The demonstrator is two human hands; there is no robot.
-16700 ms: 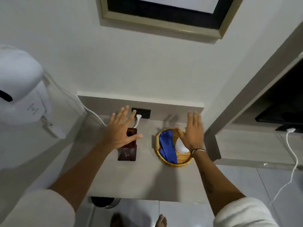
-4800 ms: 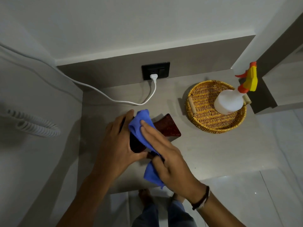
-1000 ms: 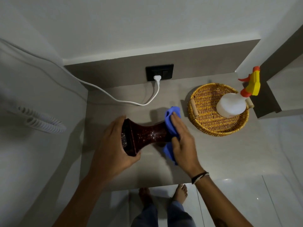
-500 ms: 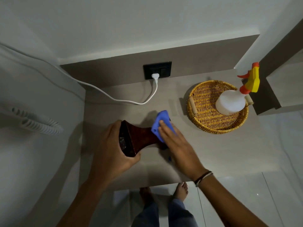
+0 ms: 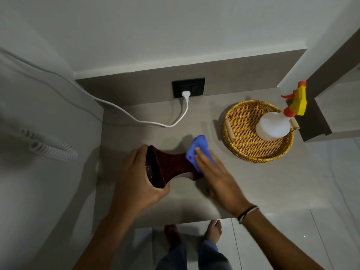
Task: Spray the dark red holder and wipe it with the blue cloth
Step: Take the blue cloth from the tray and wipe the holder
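Observation:
The dark red holder (image 5: 172,166) lies on its side over the grey counter (image 5: 253,182), its open mouth facing left. My left hand (image 5: 136,180) grips that wide open end. My right hand (image 5: 216,176) presses the blue cloth (image 5: 198,152) flat against the holder's right end, fingers stretched over the cloth. Part of the cloth is hidden under my palm. The spray bottle (image 5: 276,125), white with a yellow and orange head, stands in the wicker basket (image 5: 241,133) at the right.
A white cable (image 5: 140,118) runs from the black wall socket (image 5: 188,87) across the back of the counter to the left. A coiled white cord (image 5: 52,149) hangs at the left wall. A dark recess edge (image 5: 313,121) borders the basket. My bare feet are below the counter's front edge.
My right hand has slid the blue cloth from the holder's far end onto its top side, toward the narrow middle. My left hand keeps its grip on the open end.

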